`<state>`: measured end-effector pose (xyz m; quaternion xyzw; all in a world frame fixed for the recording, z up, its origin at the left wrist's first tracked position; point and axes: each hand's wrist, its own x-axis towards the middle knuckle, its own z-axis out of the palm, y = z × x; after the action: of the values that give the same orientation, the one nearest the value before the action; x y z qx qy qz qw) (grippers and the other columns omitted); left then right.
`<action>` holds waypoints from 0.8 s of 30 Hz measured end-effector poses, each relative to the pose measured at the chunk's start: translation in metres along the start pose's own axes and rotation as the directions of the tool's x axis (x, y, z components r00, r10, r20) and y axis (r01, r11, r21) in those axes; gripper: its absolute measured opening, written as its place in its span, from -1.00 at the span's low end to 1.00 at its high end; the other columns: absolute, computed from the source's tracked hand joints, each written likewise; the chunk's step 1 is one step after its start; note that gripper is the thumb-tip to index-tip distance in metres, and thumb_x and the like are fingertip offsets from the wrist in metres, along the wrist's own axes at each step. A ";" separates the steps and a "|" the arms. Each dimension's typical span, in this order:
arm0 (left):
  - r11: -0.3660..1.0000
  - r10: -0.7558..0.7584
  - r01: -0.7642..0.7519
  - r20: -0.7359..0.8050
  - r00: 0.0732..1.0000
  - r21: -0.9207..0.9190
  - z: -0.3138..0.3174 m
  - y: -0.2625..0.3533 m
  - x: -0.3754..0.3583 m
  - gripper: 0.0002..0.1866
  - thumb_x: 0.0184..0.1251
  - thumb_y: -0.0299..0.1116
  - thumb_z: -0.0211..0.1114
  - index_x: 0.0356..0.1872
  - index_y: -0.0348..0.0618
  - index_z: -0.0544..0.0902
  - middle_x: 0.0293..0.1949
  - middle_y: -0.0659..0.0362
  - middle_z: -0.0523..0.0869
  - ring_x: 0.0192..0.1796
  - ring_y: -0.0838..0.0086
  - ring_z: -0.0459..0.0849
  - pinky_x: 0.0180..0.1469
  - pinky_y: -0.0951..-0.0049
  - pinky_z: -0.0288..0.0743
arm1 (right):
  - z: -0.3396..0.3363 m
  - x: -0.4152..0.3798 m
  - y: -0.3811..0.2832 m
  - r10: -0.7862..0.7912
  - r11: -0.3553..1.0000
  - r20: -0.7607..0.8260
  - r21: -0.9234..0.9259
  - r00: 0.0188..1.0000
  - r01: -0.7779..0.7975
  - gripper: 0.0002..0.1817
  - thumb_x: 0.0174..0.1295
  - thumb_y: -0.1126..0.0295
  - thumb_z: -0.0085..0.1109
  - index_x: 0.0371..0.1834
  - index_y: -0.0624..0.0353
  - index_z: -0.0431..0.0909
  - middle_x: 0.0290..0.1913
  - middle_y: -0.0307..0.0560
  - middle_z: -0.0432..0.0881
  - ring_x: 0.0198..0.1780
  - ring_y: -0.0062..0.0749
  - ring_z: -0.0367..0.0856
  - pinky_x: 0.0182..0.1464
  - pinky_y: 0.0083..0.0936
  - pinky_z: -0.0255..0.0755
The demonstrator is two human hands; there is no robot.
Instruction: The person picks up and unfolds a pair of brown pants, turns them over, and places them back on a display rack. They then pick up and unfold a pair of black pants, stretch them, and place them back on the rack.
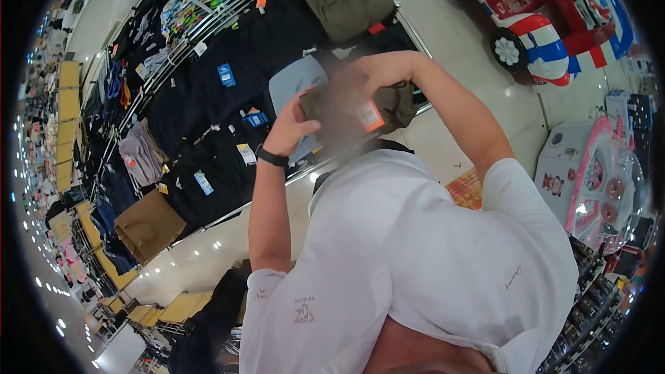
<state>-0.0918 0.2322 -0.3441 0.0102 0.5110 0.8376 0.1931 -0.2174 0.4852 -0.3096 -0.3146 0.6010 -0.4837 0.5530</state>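
— Olive garment's (400, 107) position?
— Over the display rack's (410, 25) edge, left hand (288, 129) and right hand (385, 69) curled partly closed on its ends.
— Handling?
— Probably light, soft; support both sides.

one white, short-sleeved cloth shirt (422, 235), creased across the front, with an open neckline (390, 316).
left of the neckline: one small, dark outline emblem (303, 314), roughly triangular, with a row of tiny lettering (305, 300).
right of the neckline: one line of small dark script (514, 275), illegible.
farther left of the neckline: left sleeve (256, 315), white, small dark print (260, 294).
farther right of it: right sleeve (516, 201), white, faint print (506, 185).
well beyond it, behind the left hand (285, 130): one narrow black wristband (272, 157).
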 end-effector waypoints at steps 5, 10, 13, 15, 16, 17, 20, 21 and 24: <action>0.942 -0.108 0.111 -0.026 0.994 0.317 0.008 -0.012 -0.015 -0.50 0.12 -0.54 0.43 0.15 -0.30 0.57 -0.03 0.20 0.72 -0.04 0.54 0.66 0.01 0.48 0.56 | 0.020 0.007 -0.005 0.080 0.996 -0.006 0.046 0.997 -0.080 -0.36 0.06 0.47 0.33 0.31 0.21 0.48 -0.03 -0.09 0.72 -0.13 -0.44 0.75 -0.07 -0.51 0.63; 0.936 0.072 -0.043 -0.069 0.995 0.350 0.009 -0.025 -0.019 -0.63 0.30 -0.47 0.35 0.13 -0.28 0.59 -0.04 0.22 0.72 -0.04 0.57 0.65 0.03 0.49 0.55 | 0.024 -0.002 -0.006 0.099 0.993 -0.031 0.062 0.995 -0.097 -0.41 0.18 0.43 0.23 0.35 0.22 0.44 0.02 -0.04 0.70 -0.02 -0.35 0.74 0.02 -0.45 0.62; 0.976 0.068 -0.043 -0.110 0.992 0.213 0.007 -0.033 -0.013 -0.65 0.39 -0.46 0.28 0.16 -0.26 0.56 -0.01 0.22 0.70 -0.03 0.56 0.65 0.02 0.48 0.55 | 0.018 -0.019 0.019 -0.043 0.893 -0.098 0.443 0.994 0.082 -0.44 0.32 0.27 0.17 0.37 0.21 0.41 0.17 0.02 0.62 0.18 -0.32 0.63 0.24 -0.39 0.49; 0.993 0.063 -0.045 -0.163 0.985 0.113 0.005 -0.042 -0.008 -0.66 0.41 -0.47 0.26 0.17 -0.24 0.54 0.00 0.22 0.69 -0.03 0.56 0.65 0.02 0.48 0.55 | 0.017 -0.034 0.033 -0.029 0.489 -0.214 0.849 0.976 0.200 -0.44 0.40 0.11 0.10 0.36 0.21 0.43 0.28 0.02 0.54 0.30 -0.31 0.52 0.37 -0.36 0.34; 0.999 0.051 -0.049 -0.214 0.976 0.015 0.003 -0.046 -0.004 -0.66 0.43 -0.47 0.24 0.19 -0.23 0.52 0.00 0.23 0.68 -0.03 0.55 0.65 0.01 0.47 0.55 | 0.017 -0.037 0.049 -0.031 0.486 -0.214 0.850 0.976 0.202 -0.44 0.40 0.11 0.10 0.36 0.21 0.43 0.28 0.02 0.54 0.30 -0.31 0.52 0.37 -0.36 0.34; 0.999 0.014 -0.025 -0.241 0.970 -0.039 0.001 -0.050 0.001 -0.68 0.47 -0.43 0.21 0.19 -0.20 0.51 -0.01 0.23 0.68 -0.05 0.54 0.65 0.00 0.45 0.55 | 0.019 -0.037 0.071 0.058 0.376 -0.297 0.891 0.953 0.254 -0.43 0.42 0.05 0.07 0.34 0.22 0.44 0.28 0.00 0.54 0.28 -0.31 0.53 0.37 -0.35 0.34; 0.994 -0.068 0.038 -0.302 0.951 -0.102 -0.003 -0.060 0.019 -0.69 0.49 -0.39 0.20 0.19 -0.18 0.51 -0.02 0.22 0.68 -0.06 0.51 0.66 0.00 0.44 0.56 | 0.024 -0.030 0.122 0.152 0.399 -0.403 0.860 0.903 0.317 -0.44 0.41 0.05 0.10 0.30 0.26 0.45 0.27 -0.03 0.54 0.24 -0.32 0.55 0.34 -0.36 0.36; 0.994 -0.073 0.046 -0.303 0.950 -0.097 -0.002 -0.062 0.026 -0.69 0.49 -0.39 0.20 0.19 -0.18 0.51 -0.02 0.22 0.68 -0.06 0.51 0.66 0.00 0.44 0.56 | 0.023 -0.031 0.131 0.146 0.532 -0.444 0.789 0.884 0.308 -0.46 0.39 0.11 0.16 0.28 0.28 0.45 0.26 -0.05 0.55 0.22 -0.33 0.56 0.31 -0.37 0.38; 0.994 -0.085 0.057 -0.336 0.938 -0.094 0.004 -0.070 0.052 -0.69 0.52 -0.35 0.17 0.19 -0.19 0.51 -0.01 0.20 0.68 -0.04 0.48 0.67 0.00 0.41 0.57 | 0.008 -0.029 0.106 0.119 0.786 -0.472 0.582 0.873 0.208 -0.43 0.33 0.28 0.25 0.35 0.28 0.36 0.24 -0.03 0.55 0.20 -0.32 0.56 0.26 -0.33 0.42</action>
<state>-0.1167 0.2813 -0.4114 -0.1607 0.5012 0.8399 0.1326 -0.1870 0.5456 -0.3973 0.0001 0.5209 -0.7290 0.4442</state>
